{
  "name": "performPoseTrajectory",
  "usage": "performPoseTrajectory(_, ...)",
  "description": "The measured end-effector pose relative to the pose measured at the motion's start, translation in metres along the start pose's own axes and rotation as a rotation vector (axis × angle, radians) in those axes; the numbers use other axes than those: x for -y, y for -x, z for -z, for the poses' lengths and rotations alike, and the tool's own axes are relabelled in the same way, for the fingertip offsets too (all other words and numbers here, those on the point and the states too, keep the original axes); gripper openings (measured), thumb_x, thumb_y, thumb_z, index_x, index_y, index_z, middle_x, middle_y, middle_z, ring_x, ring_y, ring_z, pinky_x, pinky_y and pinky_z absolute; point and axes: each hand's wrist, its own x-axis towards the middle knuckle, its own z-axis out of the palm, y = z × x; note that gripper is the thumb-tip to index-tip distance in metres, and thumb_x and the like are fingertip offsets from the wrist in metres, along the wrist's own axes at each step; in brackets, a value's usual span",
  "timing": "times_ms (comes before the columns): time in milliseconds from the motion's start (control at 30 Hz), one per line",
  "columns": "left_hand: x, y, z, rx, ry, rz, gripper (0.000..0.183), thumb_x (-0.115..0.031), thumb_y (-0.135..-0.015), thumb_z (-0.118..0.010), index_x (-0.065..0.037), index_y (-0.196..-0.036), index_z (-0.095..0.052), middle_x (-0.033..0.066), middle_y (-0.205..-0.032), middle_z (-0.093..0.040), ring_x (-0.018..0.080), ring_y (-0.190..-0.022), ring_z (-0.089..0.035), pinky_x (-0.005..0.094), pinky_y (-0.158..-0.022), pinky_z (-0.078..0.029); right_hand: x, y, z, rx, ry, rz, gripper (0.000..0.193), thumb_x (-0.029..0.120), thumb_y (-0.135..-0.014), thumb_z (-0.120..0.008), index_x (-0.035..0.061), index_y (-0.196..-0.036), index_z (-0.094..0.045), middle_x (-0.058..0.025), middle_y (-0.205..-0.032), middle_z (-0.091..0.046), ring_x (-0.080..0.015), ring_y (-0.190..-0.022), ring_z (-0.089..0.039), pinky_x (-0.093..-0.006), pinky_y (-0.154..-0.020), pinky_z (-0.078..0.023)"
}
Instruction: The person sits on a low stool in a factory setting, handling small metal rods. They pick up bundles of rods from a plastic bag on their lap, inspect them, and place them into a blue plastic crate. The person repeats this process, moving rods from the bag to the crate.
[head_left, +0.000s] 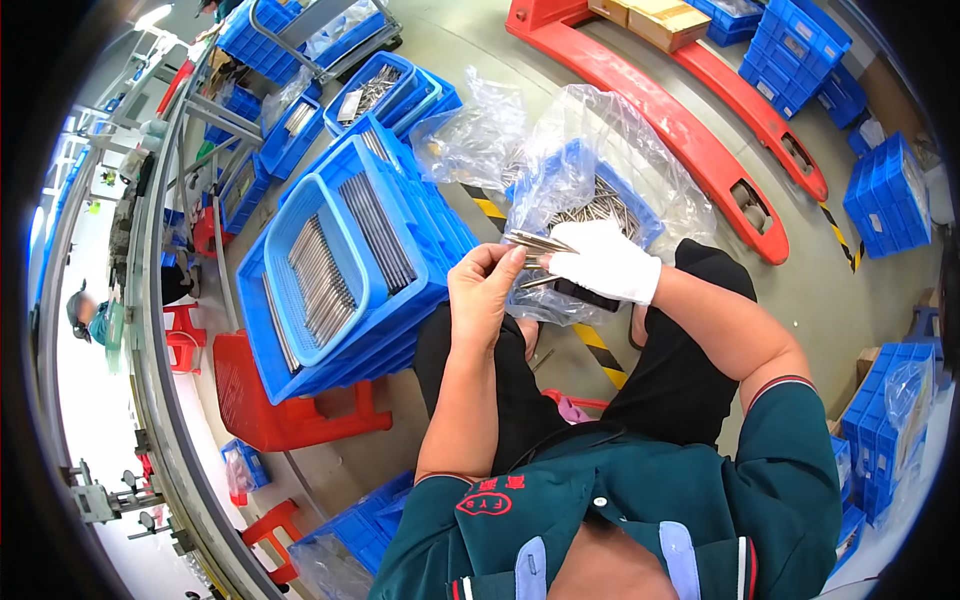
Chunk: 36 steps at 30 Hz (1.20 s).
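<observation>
My right hand [605, 264], in a white glove, is closed around a small bunch of thin metal rods [538, 243]. My bare left hand [480, 290] meets their left ends, thumb and forefinger pinched on a rod. Just beyond the hands, a plastic-lined blue crate [640, 195] holds loose metal rods [603, 208] lying in a jumble. To the left, a light blue basket [350, 215] contains similar rods [312, 275] laid side by side in a row. It rests on a stack of blue crates [425, 290], where another row of rods [376, 230] lies beside it.
A red pallet jack [660, 110] stretches across the far right floor. Blue crates [885, 195] are stacked along the right side. A red stool [270, 375] stands by the left crates, near a metal frame [160, 260]. Another person [95, 318] is at the far left.
</observation>
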Motion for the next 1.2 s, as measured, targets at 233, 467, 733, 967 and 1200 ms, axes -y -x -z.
performPoseTrajectory(233, 0.002, 0.001, -0.002, 0.021, 0.005, 0.017, 0.017, -0.016, -0.084, -0.069, 0.001, -0.085, -0.065, -0.0013, -0.074, -0.06, 0.0038, -0.066, -0.048, 0.02, -0.062, -0.038, -0.005, 0.0, -0.006, -0.045, 0.047, 0.034, 0.032, 0.034, -0.085, -0.058, 0.0024, -0.085, -0.06, -0.0155, -0.071, -0.058, -0.0299, -0.067, -0.057, -0.0366, -0.062, -0.044)
performPoseTrajectory(467, -0.001, -0.005, 0.007, -0.104, 0.084, -0.062, 0.019, -0.019, -0.087, -0.065, 0.0, -0.085, -0.065, -0.0031, -0.068, -0.056, 0.0036, -0.06, -0.043, 0.0188, -0.057, -0.034, 0.006, -0.001, 0.007, 0.152, -0.268, -0.104, 0.037, 0.037, -0.086, -0.06, 0.0007, -0.08, -0.056, -0.004, -0.064, -0.049, -0.0105, -0.059, -0.045, -0.0286, -0.054, -0.038)
performPoseTrajectory(733, 0.0, -0.003, 0.01, 0.025, 0.195, 0.016, 0.018, -0.018, -0.086, -0.066, 0.0, -0.087, -0.065, -0.0017, -0.068, -0.056, 0.0047, -0.06, -0.045, 0.0194, -0.056, -0.035, 0.0, 0.0, 0.001, 0.224, -0.523, -0.171, 0.035, 0.037, -0.088, -0.059, 0.0027, -0.082, -0.057, 0.0012, -0.066, -0.049, -0.0065, -0.057, -0.041, -0.024, -0.049, -0.034)
performPoseTrajectory(967, -0.005, -0.003, 0.012, 0.052, 0.002, 0.002, 0.017, -0.017, -0.084, -0.068, 0.0, -0.087, -0.065, -0.0011, -0.07, -0.059, 0.0046, -0.061, -0.047, 0.0189, -0.056, -0.036, 0.006, 0.003, 0.011, 0.203, -0.233, -0.113, 0.041, 0.04, -0.087, -0.056, -0.0007, -0.09, -0.062, -0.0097, -0.074, -0.06, -0.0153, -0.069, -0.054, -0.031, -0.064, -0.043)
performPoseTrajectory(1200, 0.004, -0.004, 0.014, 0.089, 0.111, 0.04, 0.019, -0.018, -0.084, -0.068, 0.0, -0.087, -0.065, -0.0005, -0.068, -0.058, 0.0055, -0.06, -0.047, 0.0197, -0.057, -0.036, 0.014, 0.005, 0.011, 0.194, -0.312, -0.137, 0.04, 0.038, -0.086, -0.057, -0.0012, -0.089, -0.062, -0.0095, -0.075, -0.061, -0.0154, -0.07, -0.054, -0.0315, -0.064, -0.043)
